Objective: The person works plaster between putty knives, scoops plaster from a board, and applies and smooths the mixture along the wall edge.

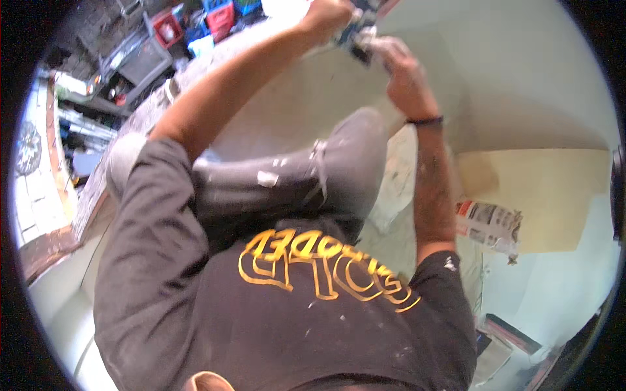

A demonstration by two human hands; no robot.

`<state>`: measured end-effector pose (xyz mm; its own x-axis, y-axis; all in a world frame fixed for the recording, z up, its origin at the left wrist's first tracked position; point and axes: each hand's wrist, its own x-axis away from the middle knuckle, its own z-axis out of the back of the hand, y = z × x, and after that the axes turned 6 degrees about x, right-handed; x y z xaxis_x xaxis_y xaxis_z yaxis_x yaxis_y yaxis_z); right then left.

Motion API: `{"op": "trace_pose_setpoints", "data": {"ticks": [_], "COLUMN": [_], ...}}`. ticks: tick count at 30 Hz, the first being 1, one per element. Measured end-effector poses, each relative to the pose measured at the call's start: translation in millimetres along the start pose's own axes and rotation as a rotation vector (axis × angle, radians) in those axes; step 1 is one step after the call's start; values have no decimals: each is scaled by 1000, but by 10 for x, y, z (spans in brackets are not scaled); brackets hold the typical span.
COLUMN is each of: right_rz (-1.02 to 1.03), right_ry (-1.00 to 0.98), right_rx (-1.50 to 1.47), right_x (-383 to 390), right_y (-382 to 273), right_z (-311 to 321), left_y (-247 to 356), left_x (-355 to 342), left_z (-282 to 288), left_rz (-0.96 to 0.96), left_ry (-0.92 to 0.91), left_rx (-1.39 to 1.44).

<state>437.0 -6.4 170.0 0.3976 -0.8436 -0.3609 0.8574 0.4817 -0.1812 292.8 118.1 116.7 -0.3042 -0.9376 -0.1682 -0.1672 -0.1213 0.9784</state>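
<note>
Both my arms reach up to the top of the head view. My left hand [328, 19] is closed around a blue and dark tool [359, 51], whose kind I cannot make out because it is small, blurred and partly cut off by the picture's upper edge. Facing it from the right, my right hand [399, 62] has pale dust on the fingers, which bend in against the tool's whitish part. A dark band [425, 121] circles my right wrist. Below the hands is my bent leg in dusty grey trousers [274, 179].
A pale wall [521, 85] rises on the right, with a yellowish panel [554, 202] and a printed bag [489, 225] beside my right forearm. Red crates [167, 28] and grey clutter [140, 68] stand beyond a rough ledge [140, 120] at the upper left.
</note>
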Motion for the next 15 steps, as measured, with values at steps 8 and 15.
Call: {"op": "trace_pose_setpoints", "data": {"ticks": [8, 15], "right_rz": [174, -402], "right_ry": [-179, -165], "right_rx": [-129, -1510], "right_x": [-134, -697], "right_y": [-300, 407], "right_z": [-58, -804], "left_y": [158, 466], "left_x": [103, 272], "left_z": [533, 1269], "left_rz": [58, 29], "left_ry": [9, 174], "left_rx": [119, 143]}}
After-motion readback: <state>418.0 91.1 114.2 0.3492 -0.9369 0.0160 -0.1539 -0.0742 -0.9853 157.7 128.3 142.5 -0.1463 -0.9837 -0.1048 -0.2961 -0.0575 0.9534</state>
